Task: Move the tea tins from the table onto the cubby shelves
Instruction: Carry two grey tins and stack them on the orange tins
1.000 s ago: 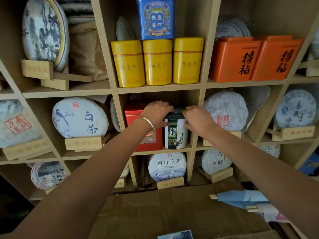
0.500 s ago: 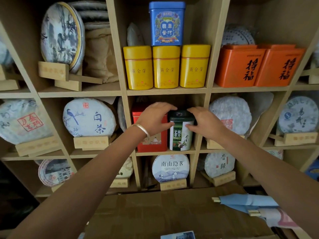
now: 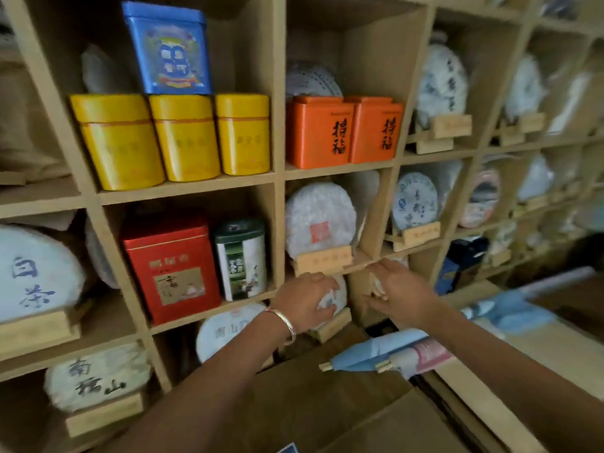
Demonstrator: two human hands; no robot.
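Red tea tin (image 3: 170,268) and green tea tin (image 3: 241,259) stand upright side by side in one wooden cubby (image 3: 186,313), touching no hand. Right of them and lower, the left hand (image 3: 304,300), wearing a bracelet, hangs loosely curled and empty. The right hand (image 3: 400,291), fingers relaxed, also appears empty, though motion blur softens it.

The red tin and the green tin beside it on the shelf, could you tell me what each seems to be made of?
Red tin: apparently painted metal, with crisp folded edges and a faint sheen. Green tin: probably metal too, with a dark glossy lid and printed wrap; blur leaves it uncertain.
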